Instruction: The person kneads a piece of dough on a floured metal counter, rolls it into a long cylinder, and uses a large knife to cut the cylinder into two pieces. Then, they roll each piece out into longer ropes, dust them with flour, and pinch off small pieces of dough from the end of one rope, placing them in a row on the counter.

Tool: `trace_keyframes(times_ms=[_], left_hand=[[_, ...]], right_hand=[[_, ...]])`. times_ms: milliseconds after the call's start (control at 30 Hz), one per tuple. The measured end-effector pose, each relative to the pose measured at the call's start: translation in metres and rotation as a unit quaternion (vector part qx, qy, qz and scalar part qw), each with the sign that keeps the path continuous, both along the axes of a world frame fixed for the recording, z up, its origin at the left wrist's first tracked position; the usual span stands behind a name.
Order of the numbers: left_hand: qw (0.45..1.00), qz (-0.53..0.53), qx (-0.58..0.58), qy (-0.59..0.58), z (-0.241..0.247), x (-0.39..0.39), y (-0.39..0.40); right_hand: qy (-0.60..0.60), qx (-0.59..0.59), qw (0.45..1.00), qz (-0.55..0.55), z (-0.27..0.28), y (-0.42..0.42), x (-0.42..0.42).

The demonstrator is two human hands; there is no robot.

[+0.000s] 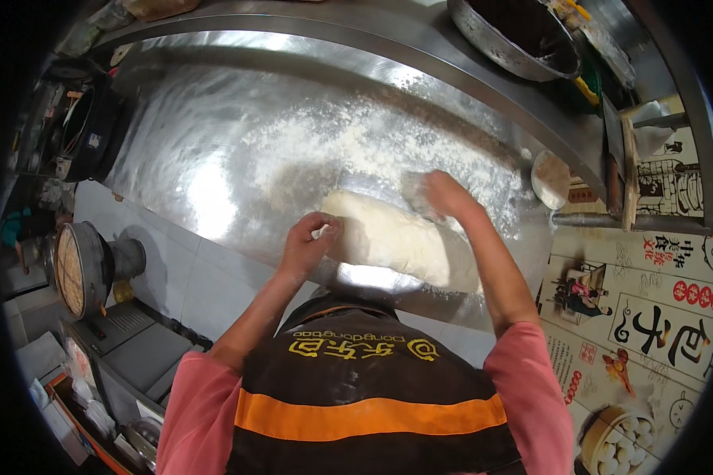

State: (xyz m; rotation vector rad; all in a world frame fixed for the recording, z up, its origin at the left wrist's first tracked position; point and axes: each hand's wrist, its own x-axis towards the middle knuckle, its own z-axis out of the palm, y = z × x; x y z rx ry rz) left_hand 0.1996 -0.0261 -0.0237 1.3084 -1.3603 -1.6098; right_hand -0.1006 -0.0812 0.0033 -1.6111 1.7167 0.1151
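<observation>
A thick, pale log of dough [401,240] lies along the front of the floured steel worktop [178,119]. My left hand [314,240] is at its left end, the fingers loosely curled; whether they grip the dough's edge is hidden. Over the dough's far side, my right hand [445,193] is blurred by motion, and its fingers cannot be made out. Loose white flour [356,133] is scattered thickly over the steel behind the dough.
A raised steel shelf [356,27] runs along the back, bearing a large metal basin [511,44]. At the right end sits a bowl [551,178] with white powder. Left stand a black pot-like container [89,133] and a round steamer-like vessel [71,270]. A printed wall [636,320] borders the right.
</observation>
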Motion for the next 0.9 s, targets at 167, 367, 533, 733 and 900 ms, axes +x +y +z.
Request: trace_keyframes(times_ms=[167, 367, 533, 733, 900], left_hand=[[0.997, -0.008, -0.066, -0.033, 0.019, -0.012, -0.010], [0.996, 0.068, -0.044, -0.031, 0.000, 0.017, -0.001], [0.989, 0.141, 0.043, -0.013, 0.004, 0.009, 0.003], [0.986, 0.165, -0.021, 0.028, -0.003, -0.008, 0.012], [0.982, 0.183, -0.018, 0.036, 0.001, -0.004, 0.021]], right_hand=[[-0.082, -0.030, 0.996, -0.002, 0.002, -0.030, -0.002], [0.169, -0.060, 0.983, 0.035, -0.068, 0.010, -0.133], [0.140, -0.191, 0.969, -0.072, -0.058, -0.063, -0.102], [0.129, -0.513, 0.849, 0.002, -0.124, -0.193, -0.125], [0.120, -0.487, 0.865, 0.021, -0.141, -0.239, -0.141]])
